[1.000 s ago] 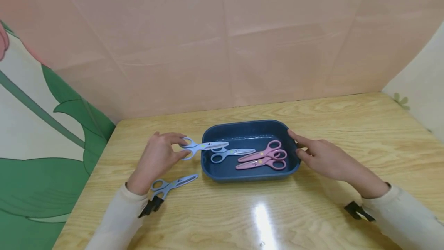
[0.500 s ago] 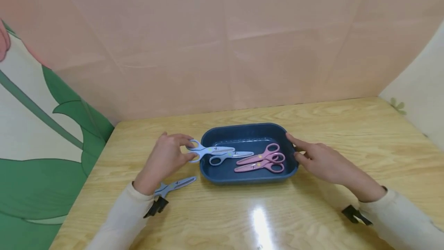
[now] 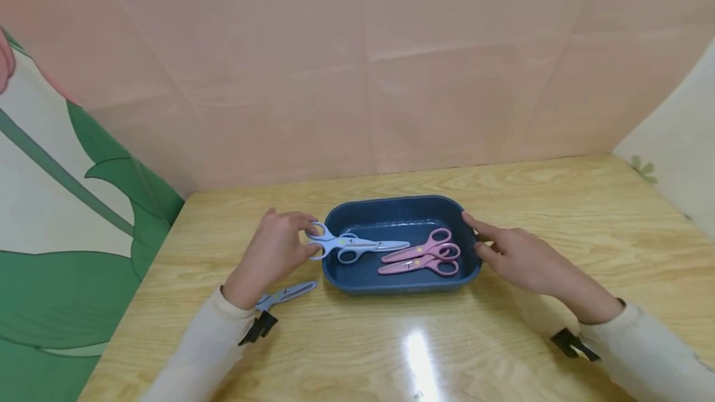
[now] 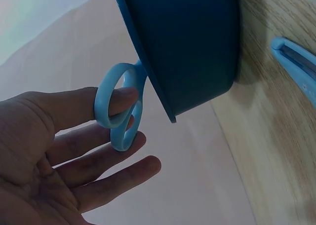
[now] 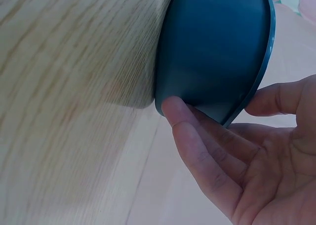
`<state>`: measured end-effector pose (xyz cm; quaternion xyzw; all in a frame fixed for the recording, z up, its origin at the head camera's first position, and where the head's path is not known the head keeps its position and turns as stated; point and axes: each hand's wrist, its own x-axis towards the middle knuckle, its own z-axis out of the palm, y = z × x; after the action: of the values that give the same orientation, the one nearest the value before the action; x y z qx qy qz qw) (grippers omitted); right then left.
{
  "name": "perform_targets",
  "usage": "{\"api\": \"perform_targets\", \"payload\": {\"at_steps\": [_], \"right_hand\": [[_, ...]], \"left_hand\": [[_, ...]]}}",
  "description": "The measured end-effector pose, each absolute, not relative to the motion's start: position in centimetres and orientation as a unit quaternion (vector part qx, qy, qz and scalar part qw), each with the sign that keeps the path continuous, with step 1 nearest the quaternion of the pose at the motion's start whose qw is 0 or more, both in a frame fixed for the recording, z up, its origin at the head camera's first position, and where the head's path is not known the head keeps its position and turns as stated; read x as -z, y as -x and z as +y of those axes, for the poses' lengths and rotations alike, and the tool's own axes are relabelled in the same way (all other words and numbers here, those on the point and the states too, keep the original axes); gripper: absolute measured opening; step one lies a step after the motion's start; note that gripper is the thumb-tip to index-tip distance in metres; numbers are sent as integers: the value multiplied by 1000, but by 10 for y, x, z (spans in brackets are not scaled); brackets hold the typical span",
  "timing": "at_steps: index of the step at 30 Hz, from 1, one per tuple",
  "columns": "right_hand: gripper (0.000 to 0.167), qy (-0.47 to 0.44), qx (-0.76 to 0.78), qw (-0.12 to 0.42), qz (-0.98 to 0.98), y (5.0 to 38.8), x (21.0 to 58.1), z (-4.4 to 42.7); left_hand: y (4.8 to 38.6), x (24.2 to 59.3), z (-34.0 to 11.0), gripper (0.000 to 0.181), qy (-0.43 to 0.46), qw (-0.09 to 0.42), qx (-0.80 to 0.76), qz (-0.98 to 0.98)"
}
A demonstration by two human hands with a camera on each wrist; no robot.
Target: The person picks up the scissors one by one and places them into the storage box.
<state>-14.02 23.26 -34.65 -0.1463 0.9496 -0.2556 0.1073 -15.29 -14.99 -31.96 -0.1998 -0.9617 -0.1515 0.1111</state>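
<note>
My left hand (image 3: pixel 272 251) pinches light blue scissors (image 3: pixel 341 242) by their finger loops, at the left end of a dark blue plastic tray (image 3: pixel 357 289). The held blades reach over the rim into the tray, above another pair of blue scissors (image 3: pixel 393 245) lying inside. In the left wrist view the thumb goes through one loop. Two pairs of pink scissors (image 3: pixel 418 264) lie side by side at the tray's right. My right hand (image 3: pixel 522 259) grips the tray's right end; in the right wrist view, thumb and fingers touch its rim (image 5: pixel 270 42) and outer wall.
A further pair of blue scissors (image 3: pixel 290 292) lies on the wooden table (image 3: pixel 357 352) left of the tray, its handles hidden behind my left wrist. Behind the table hangs a pinkish sheet (image 3: pixel 357 79); a wall with a painted green plant (image 3: pixel 112 191) stands left.
My left hand has moved right and brought the held blue scissors further over the tray, lower above the pair inside. My right hand stays at the tray's right end.
</note>
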Motion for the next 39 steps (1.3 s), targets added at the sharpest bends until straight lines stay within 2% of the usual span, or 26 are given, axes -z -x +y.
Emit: {"api": "perform_targets", "payload": {"at_steps": [18,39], "right_hand": [[59,145,258,106,949,142,347,233],[60,139,259,107,950,141,349,232]], "left_hand": [[154,318,-136,17,203,91,119,-968],[152,321,-126,16,211,109,86,-968]]}}
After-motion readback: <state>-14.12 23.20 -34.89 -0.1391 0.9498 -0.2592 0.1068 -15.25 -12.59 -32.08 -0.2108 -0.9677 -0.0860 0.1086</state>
